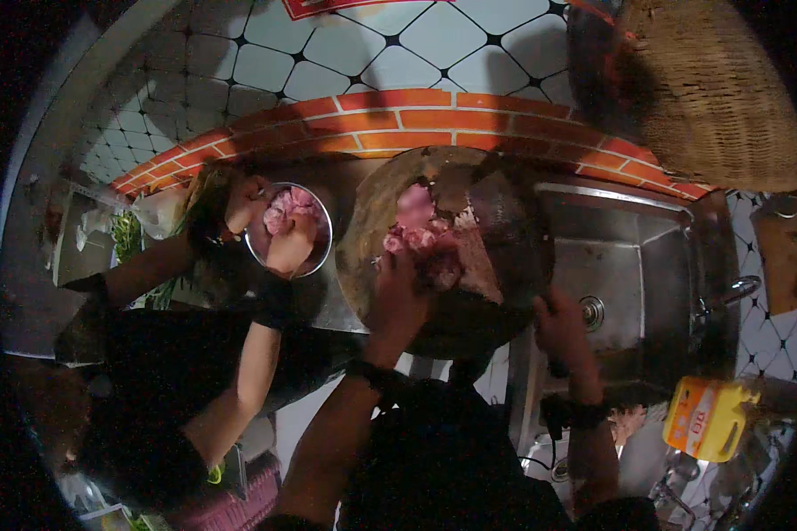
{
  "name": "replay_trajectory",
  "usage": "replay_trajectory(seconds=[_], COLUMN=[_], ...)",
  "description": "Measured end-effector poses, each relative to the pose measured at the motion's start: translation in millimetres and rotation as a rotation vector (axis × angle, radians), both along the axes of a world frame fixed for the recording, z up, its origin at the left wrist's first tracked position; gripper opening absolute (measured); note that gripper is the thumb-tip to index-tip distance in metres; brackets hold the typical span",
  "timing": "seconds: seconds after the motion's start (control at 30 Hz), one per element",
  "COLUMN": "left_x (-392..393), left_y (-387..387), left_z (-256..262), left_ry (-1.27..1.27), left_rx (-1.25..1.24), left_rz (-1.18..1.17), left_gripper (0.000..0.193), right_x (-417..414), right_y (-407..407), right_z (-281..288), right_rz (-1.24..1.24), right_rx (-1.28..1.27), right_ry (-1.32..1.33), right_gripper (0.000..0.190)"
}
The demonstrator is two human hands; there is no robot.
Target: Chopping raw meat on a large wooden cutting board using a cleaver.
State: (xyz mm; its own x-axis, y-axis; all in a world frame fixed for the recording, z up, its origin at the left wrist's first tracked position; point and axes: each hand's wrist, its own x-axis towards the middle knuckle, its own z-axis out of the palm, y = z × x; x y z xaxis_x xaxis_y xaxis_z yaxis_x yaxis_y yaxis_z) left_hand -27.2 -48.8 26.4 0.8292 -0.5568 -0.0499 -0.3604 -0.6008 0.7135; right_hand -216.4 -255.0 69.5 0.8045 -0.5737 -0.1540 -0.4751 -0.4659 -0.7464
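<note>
Pieces of raw pink meat (415,209) lie on a thick round wooden chopping block (365,199) before me. My left hand (398,289) is on the near left part of the block, its fingertips against the meat; shadow hides whether they grip a piece. At the block's right edge my right hand (561,325) is closed in a fist around what looks like the handle of a cleaver (508,216). Its broad blade seems to lie over the right of the block, but deep shadow blurs its outline.
A co-worker at my left has one hand (292,245) in a metal bowl (329,229) of raw meat, the other hand (242,206) at its rim. Right of the block is a steel sink (611,265) with a faucet (737,289). A yellow jug (704,418) stands lower right; green vegetables (126,235) lie left.
</note>
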Motion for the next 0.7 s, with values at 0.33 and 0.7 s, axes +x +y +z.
replay_trajectory(seconds=[0.33, 0.7], left_x=[4.9, -17.3], left_y=[12.7, 76.4], left_z=[-12.9, 21.9], left_ry=[-0.140, -0.136], left_rx=[-0.123, 0.057], left_rz=[0.080, -0.038], left_gripper=[0.070, 0.072], right_x=[36.1, 59.6], right_y=[24.5, 31.4], right_z=[54.3, 51.8], right_rz=[0.106, 0.323], right_rx=[-0.026, -0.092], right_ry=[0.013, -0.330], right_gripper=[0.035, 0.038])
